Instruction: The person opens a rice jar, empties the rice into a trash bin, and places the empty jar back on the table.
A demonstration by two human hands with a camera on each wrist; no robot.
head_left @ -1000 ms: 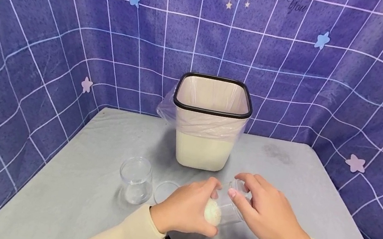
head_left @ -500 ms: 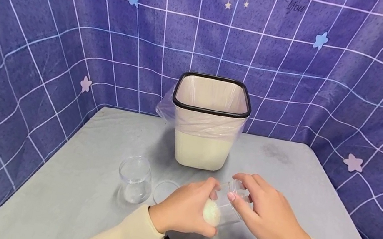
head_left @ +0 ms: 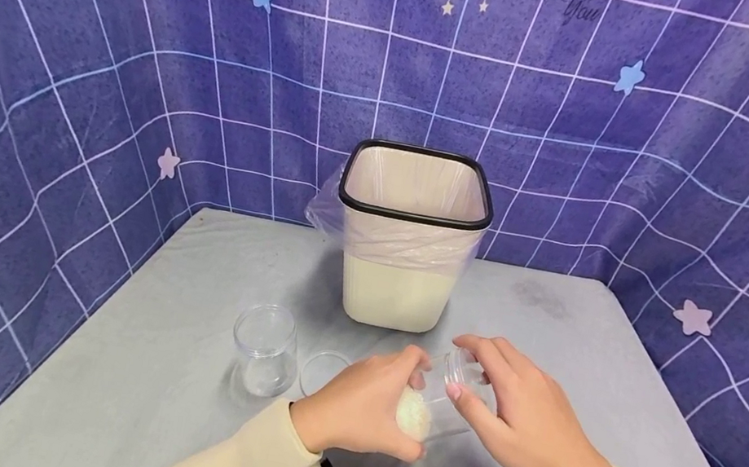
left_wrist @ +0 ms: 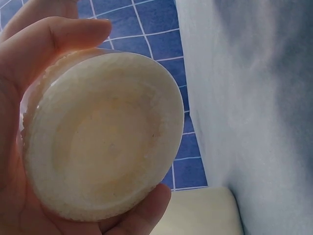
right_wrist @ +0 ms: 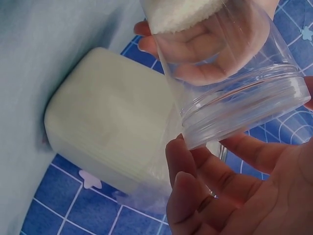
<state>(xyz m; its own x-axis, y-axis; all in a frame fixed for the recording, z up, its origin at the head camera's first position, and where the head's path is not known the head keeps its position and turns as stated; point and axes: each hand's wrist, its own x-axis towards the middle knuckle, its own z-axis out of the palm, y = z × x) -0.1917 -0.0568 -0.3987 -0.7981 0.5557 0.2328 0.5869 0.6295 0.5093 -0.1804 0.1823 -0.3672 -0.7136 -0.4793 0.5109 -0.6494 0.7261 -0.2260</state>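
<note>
My left hand [head_left: 364, 404] grips a clear plastic jar [head_left: 451, 418] around its base end. The jar is tilted on its side above the table, its mouth toward the right. White grains [head_left: 413, 414], which look like rice, lie at the base end; the left wrist view shows them through the jar's bottom [left_wrist: 107, 142]. A clear screw lid [right_wrist: 249, 117] sits on the mouth. My right hand [head_left: 526, 414] holds this lid by its rim, fingertips on opposite sides. Part of the jar is hidden behind the fingers.
A second clear jar [head_left: 265, 356] stands upright on the left of the grey table [head_left: 159, 363]. Beside it lies a clear round lid [head_left: 324, 374], partly behind my left hand. A cream bin [head_left: 397, 291] with a black rim and plastic liner stands behind.
The right thumb has shifted slightly down and right along the lid, and the right hand has turned a little. My left hand and the jar stay nearly in place.
</note>
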